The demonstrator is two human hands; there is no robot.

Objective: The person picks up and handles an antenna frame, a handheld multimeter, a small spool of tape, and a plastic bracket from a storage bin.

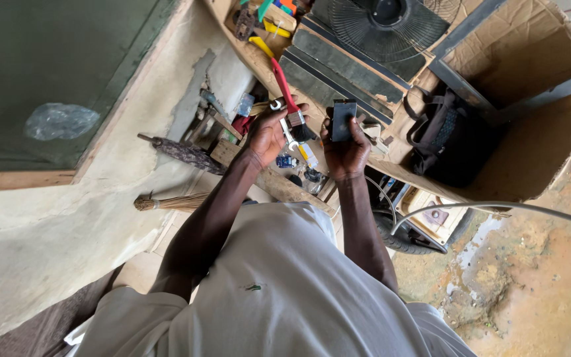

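Note:
My left hand [267, 134] grips a paintbrush [289, 101] with a red handle and dark bristles; the bristles point toward my right hand. My right hand [345, 147] holds up a small dark rectangular part [343, 119] just right of the brush tip. Both hands hover over a cluttered spot of tools, above my white shirt. A silver spanner [287, 132] lies just under my left hand.
A black fan [388, 26] lies on dark slats at the top. A black bag [447, 135] sits in a large cardboard sheet [530, 59]. A hand broom [166, 201] and a dark stick [183, 152] lie at left. A white cable [497, 206] curves at right over orange dirt.

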